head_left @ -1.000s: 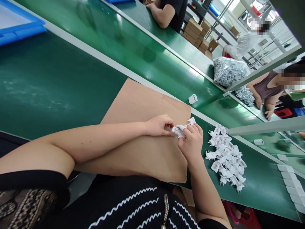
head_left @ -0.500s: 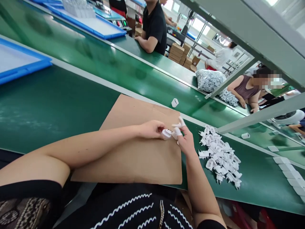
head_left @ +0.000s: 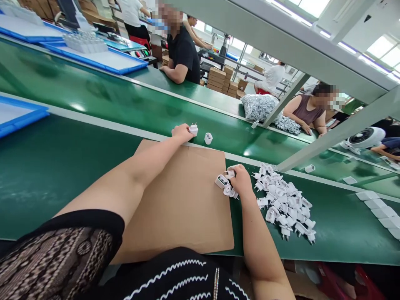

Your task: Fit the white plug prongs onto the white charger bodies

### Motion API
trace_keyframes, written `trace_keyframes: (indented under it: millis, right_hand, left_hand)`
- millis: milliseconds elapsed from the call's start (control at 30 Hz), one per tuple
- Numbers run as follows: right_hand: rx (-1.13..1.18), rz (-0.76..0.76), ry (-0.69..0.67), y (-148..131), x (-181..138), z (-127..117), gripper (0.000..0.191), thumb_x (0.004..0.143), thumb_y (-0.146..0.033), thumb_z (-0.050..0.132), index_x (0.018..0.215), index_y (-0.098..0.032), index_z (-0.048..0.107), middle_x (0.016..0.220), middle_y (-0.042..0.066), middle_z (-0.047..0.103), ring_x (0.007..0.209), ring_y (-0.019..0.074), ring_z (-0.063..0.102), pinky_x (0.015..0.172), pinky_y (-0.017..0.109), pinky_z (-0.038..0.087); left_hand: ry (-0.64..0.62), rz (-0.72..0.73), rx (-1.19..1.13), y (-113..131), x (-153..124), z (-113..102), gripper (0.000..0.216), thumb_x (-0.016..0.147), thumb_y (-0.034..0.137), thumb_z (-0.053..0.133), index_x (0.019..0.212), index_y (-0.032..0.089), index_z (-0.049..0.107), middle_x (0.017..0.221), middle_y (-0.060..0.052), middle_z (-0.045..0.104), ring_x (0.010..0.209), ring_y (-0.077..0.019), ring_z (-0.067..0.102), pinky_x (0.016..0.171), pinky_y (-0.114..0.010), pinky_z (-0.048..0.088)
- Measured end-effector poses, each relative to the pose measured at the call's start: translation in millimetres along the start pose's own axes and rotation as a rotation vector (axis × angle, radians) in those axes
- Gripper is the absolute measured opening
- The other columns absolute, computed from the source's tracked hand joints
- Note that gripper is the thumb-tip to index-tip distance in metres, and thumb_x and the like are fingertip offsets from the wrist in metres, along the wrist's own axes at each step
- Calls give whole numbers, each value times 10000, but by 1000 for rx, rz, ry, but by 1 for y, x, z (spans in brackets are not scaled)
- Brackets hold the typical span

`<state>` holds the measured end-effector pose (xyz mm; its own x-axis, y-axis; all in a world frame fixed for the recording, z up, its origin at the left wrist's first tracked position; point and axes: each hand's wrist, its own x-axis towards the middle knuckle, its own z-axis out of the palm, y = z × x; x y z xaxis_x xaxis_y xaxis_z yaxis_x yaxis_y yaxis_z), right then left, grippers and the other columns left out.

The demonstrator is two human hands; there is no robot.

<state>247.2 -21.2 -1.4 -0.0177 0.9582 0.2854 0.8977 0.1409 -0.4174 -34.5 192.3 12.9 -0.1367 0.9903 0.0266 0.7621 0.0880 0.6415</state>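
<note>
My left hand (head_left: 182,132) reaches far forward to the edge of the green conveyor belt (head_left: 103,104), fingers closed on a small white charger plug (head_left: 193,129) with its prongs up. Another white charger body (head_left: 208,138) stands on the belt just right of it. My right hand (head_left: 240,180) rests at the right edge of the brown cardboard sheet (head_left: 184,200), closed on several small white plug parts (head_left: 230,191). A white charger shell (head_left: 221,181) lies on the cardboard just left of that hand. A heap of white plug parts (head_left: 286,206) lies right of it.
Blue trays (head_left: 18,114) sit at the left and on the far bench. Other people sit across the belt beside a bag of white cables (head_left: 259,106). Grey frame bars (head_left: 328,139) cross overhead on the right. White pieces (head_left: 379,208) line the right edge.
My left hand left the right hand and stretched forward to the belt with an assembled plug. My right hand lowered onto the cardboard edge. The view tilted up.
</note>
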Motion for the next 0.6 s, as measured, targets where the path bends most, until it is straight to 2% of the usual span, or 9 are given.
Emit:
trace_keyframes:
  millis: [100,133,167,233,333,367,433,500,600]
  right_hand:
    - [3,30,94,2,-1,-3,363,731,-82,589,1058,-181,710,978,50,607,885,210,577,814,348,511]
    - [17,47,126,2,0,-5,354,732,-96,595,1056,-175,714,969,52,591,895,217,571,821,364,515]
    - [53,74,159,1,1,-7,325,740,-127,614,1042,-170,723,961,54,576,900,221,569,829,380,520]
    - [225,172,215,-4,2,-13,256,753,-247,692,992,-170,743,958,52,570,874,213,582,825,393,534]
    - [733,384,219,-17,2,-21,387,678,-454,824,949,-196,725,970,47,653,821,188,639,787,369,555]
    - [910,442,193,-21,1,-24,434,636,-491,856,928,-205,707,961,44,685,818,188,663,776,358,561]
    - [1166,524,128,-28,-3,-30,489,567,-510,899,888,-219,672,922,37,721,817,192,704,736,329,569]
    - [1252,579,84,-32,-7,-35,503,533,-497,919,863,-222,657,873,29,728,779,187,724,641,281,547]
    - [1202,588,96,-39,-10,-42,467,570,-506,912,837,-212,666,780,15,713,666,152,683,499,222,438]
  left_hand:
    - [298,59,28,12,-23,12,743,730,377,790,1379,146,512,1531,-224,451,1446,-434,364,1159,-522,330]
    - [345,126,10,18,-31,17,777,764,401,766,1428,143,455,1574,-226,391,1472,-431,329,1184,-523,303]
    - [339,191,-10,23,-36,21,797,787,430,754,1450,141,420,1586,-228,371,1483,-429,315,1198,-518,287]
    - [205,236,-31,31,-41,30,804,783,473,776,1424,126,435,1522,-245,450,1451,-435,369,1186,-503,310]
    - [-25,151,-48,38,-35,36,583,834,414,746,1291,107,554,1318,-234,638,1268,-391,567,1066,-445,428]
    - [-70,145,-60,38,-34,36,474,867,371,708,1248,114,590,1262,-211,678,1199,-359,613,1021,-413,455]
    - [-99,227,-102,37,-39,30,360,895,303,655,1214,138,636,1215,-160,718,1111,-307,653,967,-364,481]
    - [-103,384,-155,33,-58,18,347,885,298,648,1204,163,667,1194,-119,734,1066,-280,663,941,-344,497]
    - [-186,601,-233,21,-110,-5,357,879,371,647,1181,188,697,1153,-93,747,1019,-266,670,903,-353,524]
